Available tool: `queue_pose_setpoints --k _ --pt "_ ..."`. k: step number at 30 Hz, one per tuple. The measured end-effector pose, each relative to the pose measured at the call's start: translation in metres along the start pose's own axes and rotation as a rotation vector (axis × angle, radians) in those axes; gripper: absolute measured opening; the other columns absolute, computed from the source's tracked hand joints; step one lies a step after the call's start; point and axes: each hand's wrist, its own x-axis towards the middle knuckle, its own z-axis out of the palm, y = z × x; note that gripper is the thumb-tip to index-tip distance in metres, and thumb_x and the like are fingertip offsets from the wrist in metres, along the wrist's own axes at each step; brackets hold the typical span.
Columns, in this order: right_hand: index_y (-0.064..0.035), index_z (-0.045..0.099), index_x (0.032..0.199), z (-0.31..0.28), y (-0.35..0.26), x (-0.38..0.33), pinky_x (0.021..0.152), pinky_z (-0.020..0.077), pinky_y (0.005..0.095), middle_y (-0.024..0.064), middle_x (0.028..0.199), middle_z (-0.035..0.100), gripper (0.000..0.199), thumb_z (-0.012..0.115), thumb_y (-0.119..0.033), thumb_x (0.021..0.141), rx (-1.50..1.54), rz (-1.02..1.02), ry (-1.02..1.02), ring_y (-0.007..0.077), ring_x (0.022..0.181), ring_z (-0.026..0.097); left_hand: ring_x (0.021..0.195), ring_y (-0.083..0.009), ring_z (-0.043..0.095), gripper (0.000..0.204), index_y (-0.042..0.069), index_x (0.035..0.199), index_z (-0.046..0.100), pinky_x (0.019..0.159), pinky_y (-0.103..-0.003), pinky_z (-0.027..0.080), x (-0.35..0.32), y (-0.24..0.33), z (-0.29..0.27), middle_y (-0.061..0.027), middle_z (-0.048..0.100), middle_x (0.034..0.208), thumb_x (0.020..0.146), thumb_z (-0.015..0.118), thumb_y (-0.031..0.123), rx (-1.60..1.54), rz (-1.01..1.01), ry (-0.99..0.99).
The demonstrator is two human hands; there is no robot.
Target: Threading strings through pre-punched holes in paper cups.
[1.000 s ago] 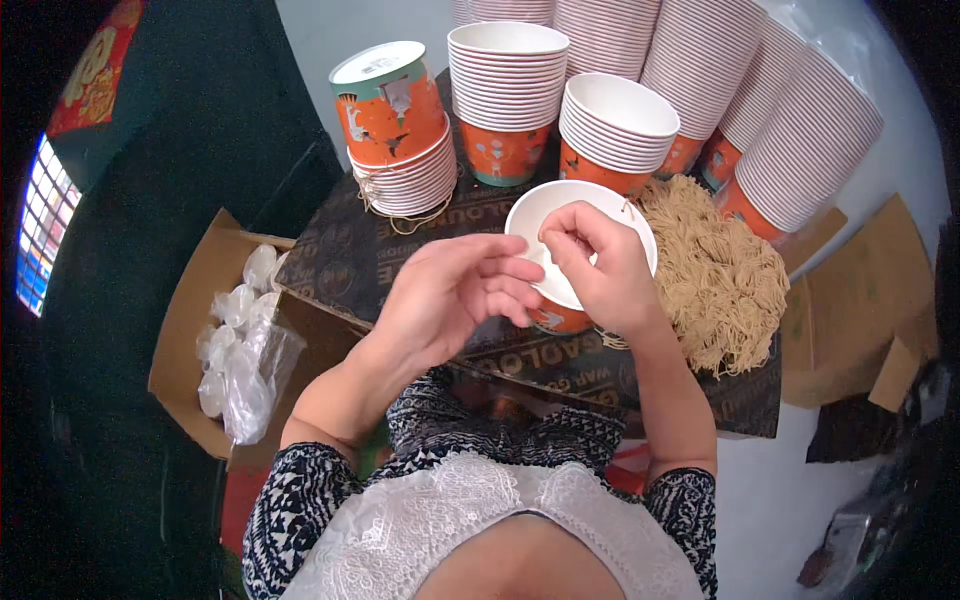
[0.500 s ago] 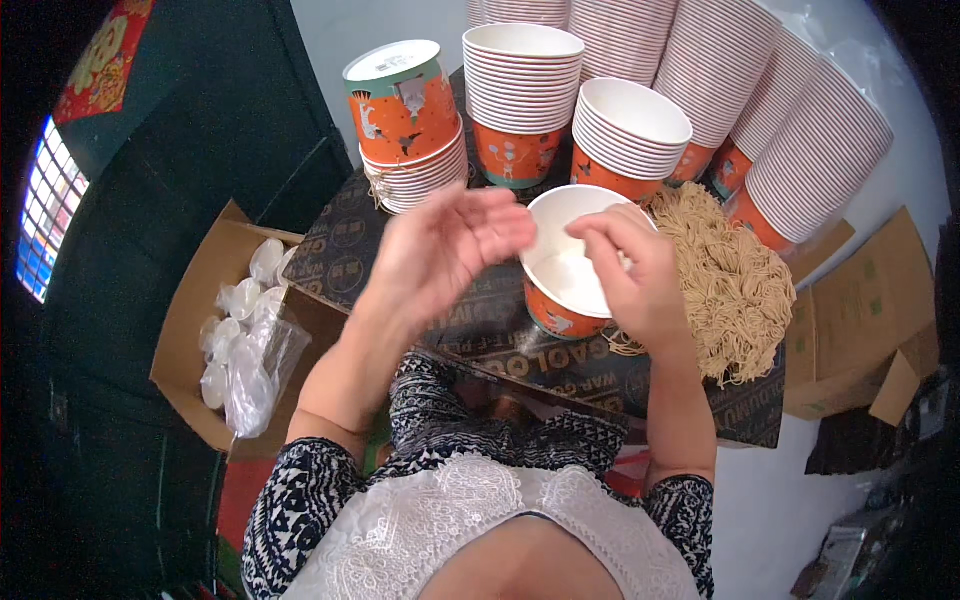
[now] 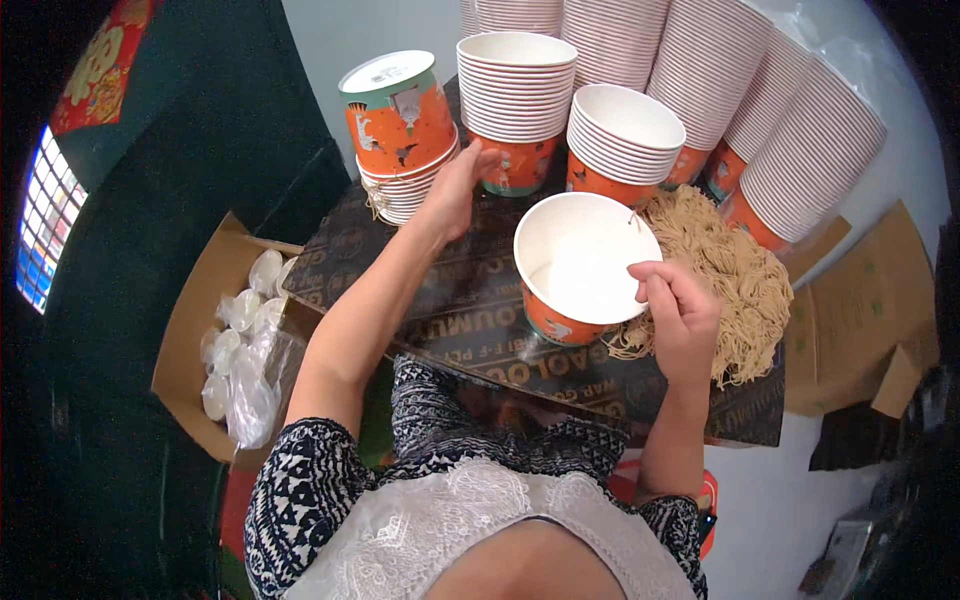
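Note:
A single white-lined paper bucket (image 3: 575,250) with an orange outside stands upright on the dark table in front of me. Over its right rim, my right hand (image 3: 685,310) is closed in a pinch; whatever lies between the fingertips is hidden. A short brown strand of cord (image 3: 634,216) shows at the bucket's far right rim. My left hand (image 3: 458,195) reaches forward with its fingers stretched out, beside an upside-down stack of paper buckets (image 3: 405,130). Whether it touches that stack I cannot tell. Close beyond its fingertips is an upright bucket stack (image 3: 515,110).
A tangled heap of tan cord (image 3: 735,290) lies right of the bucket. Another short bucket stack (image 3: 625,140) and several tall ones (image 3: 815,150) line the table's back. Left stands a cardboard box (image 3: 190,330) of clear plastic lids (image 3: 240,300); another open carton (image 3: 850,310) is at right.
My left hand has moved away from the bucket, forward and left to the upside-down stack. My right hand has drawn back from inside the bucket to its right rim.

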Motion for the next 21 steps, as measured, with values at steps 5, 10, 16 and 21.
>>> queue_pose_setpoints --k 5,10,16,21 --pt "0.0057 0.066 0.109 -0.002 0.010 -0.006 0.067 0.0448 0.0224 0.0033 0.080 0.063 0.020 0.052 -0.002 0.097 0.146 0.003 0.001 0.0081 0.074 0.056 0.112 -0.0231 0.061 0.025 -0.004 0.112 0.065 0.097 -0.033 0.046 -0.047 0.009 0.002 -0.0129 0.067 0.118 0.093 0.052 0.004 0.474 0.573 -0.160" --pt "0.0093 0.059 0.121 0.001 0.009 -0.014 0.069 0.0453 0.0199 0.0043 0.082 0.067 0.028 0.051 -0.002 0.097 0.273 0.017 0.061 0.0055 0.073 0.056 0.139 -0.0386 0.040 0.055 0.003 0.113 0.062 0.111 -0.046 0.038 -0.093 0.040 0.012 -0.0138 0.060 0.131 0.067 0.042 -0.018 0.895 0.784 -0.604" --pt "0.0138 0.045 0.131 -0.004 -0.002 -0.024 0.068 0.0469 0.0210 0.0116 0.089 0.072 0.039 0.052 -0.004 0.097 0.270 0.026 0.101 0.0062 0.069 0.056 0.143 -0.0423 0.032 0.034 0.004 0.109 0.059 0.114 -0.049 0.036 -0.113 0.041 0.003 -0.0153 0.054 0.140 0.077 0.068 -0.005 1.160 0.694 -0.696" --pt "0.0084 0.045 0.130 -0.019 -0.002 -0.036 0.062 0.0445 0.0218 0.0166 0.088 0.072 0.039 0.056 -0.002 0.094 0.590 -0.130 0.310 0.0072 0.064 0.054 0.136 -0.0371 0.044 0.020 0.003 0.096 0.062 0.112 -0.054 0.036 -0.134 0.060 -0.001 -0.0147 0.064 0.116 0.079 0.068 -0.003 1.267 0.744 -0.678"
